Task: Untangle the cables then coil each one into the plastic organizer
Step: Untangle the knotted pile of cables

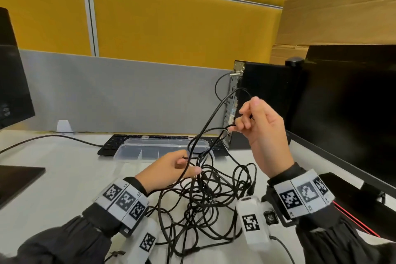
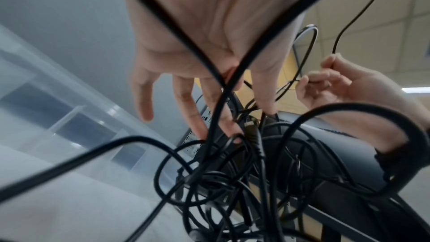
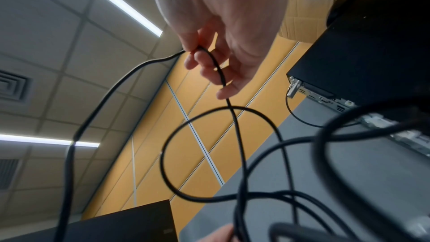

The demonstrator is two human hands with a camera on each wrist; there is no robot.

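A tangle of black cables (image 1: 205,197) lies on the white desk (image 1: 70,178) between my wrists. My left hand (image 1: 188,164) is at the tangle's top, with several strands running between its thumb and fingers; in the left wrist view the fingers (image 2: 190,113) reach down among the cables (image 2: 232,176). My right hand (image 1: 246,113) is raised and pinches one black cable (image 1: 212,113) between thumb and fingertips. That cable loops down to the tangle, as the right wrist view (image 3: 197,56) shows. The clear plastic organizer (image 1: 128,152) lies open just behind the tangle.
A black keyboard (image 1: 115,142) sits behind the organizer against the grey partition (image 1: 128,92). A desktop computer case (image 1: 265,92) and a monitor (image 1: 347,113) stand to the right, another monitor (image 1: 12,83) to the left. A separate cable (image 1: 53,136) runs across the desk's left.
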